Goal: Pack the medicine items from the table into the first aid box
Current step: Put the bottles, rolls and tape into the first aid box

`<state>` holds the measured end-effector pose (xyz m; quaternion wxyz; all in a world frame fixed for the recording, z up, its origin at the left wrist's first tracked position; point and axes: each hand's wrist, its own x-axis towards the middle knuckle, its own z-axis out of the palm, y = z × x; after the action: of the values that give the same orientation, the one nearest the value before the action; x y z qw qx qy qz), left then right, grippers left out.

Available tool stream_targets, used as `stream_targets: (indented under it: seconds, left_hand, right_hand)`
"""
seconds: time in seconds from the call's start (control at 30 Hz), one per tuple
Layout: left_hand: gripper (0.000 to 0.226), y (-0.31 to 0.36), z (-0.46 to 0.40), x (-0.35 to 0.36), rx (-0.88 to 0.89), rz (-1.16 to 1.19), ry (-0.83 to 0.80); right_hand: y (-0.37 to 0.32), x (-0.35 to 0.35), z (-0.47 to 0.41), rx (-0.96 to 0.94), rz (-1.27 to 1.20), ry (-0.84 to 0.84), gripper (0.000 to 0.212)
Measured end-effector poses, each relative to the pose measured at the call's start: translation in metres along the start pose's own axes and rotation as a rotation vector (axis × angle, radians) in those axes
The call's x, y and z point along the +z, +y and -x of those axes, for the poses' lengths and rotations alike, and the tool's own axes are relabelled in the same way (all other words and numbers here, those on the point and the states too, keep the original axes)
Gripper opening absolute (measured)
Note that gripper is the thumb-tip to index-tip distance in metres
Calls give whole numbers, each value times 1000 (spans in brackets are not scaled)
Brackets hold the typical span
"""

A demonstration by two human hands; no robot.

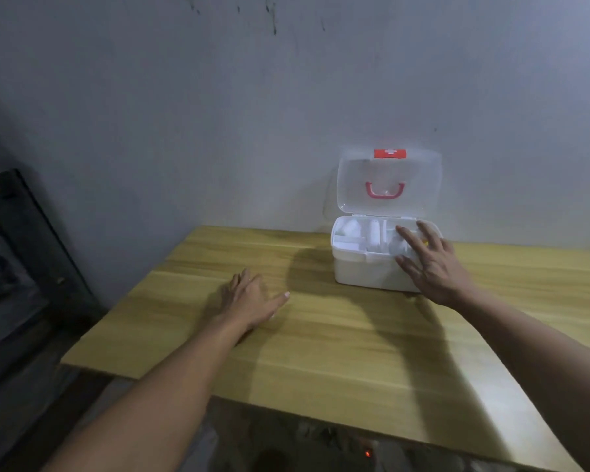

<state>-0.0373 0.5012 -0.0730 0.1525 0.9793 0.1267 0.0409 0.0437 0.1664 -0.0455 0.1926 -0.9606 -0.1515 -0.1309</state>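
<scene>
A white first aid box (361, 270) stands at the far side of the wooden table (321, 352), against the wall. Its clear lid (389, 178) is raised upright, with a red handle and a red cross label. White medicine items (355, 231) lie in the top tray's compartments; they are blurred. My right hand (430, 264) hovers over the box's right compartment with fingers spread, and a small yellow bit shows under the fingers. My left hand (249, 298) rests flat on the table, left of the box, holding nothing.
A grey wall (286, 97) stands right behind the box. A dark frame or piece of furniture (21, 253) stands left of the table. Below the table's near edge the floor shows a small orange light (367, 454).
</scene>
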Motion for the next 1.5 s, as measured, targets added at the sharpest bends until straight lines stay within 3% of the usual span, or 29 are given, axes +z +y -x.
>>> stream_targets:
  seconds: [0.13, 0.43, 0.73, 0.93, 1.33, 1.5]
  left_hand:
    - [60, -7, 11, 9, 75, 87, 69]
    - [27, 0, 9, 24, 125, 42, 139]
    - [34, 104, -30, -14, 298, 214, 163]
    - [41, 162, -55, -24, 319, 186, 93]
    - [57, 180, -58, -6, 306, 30, 81]
    - [37, 170, -60, -13, 311, 51, 59]
  right_hand:
    - [1, 0, 0, 4, 3, -8, 58]
    - [-3, -3, 3, 13, -12, -8, 57]
    - [-2, -3, 3, 5, -7, -3, 57]
    - [-2, -2, 1, 3, -8, 4, 56]
    - [-1, -2, 2, -16, 3, 20, 57]
    - [-1, -2, 1, -11, -9, 16, 56]
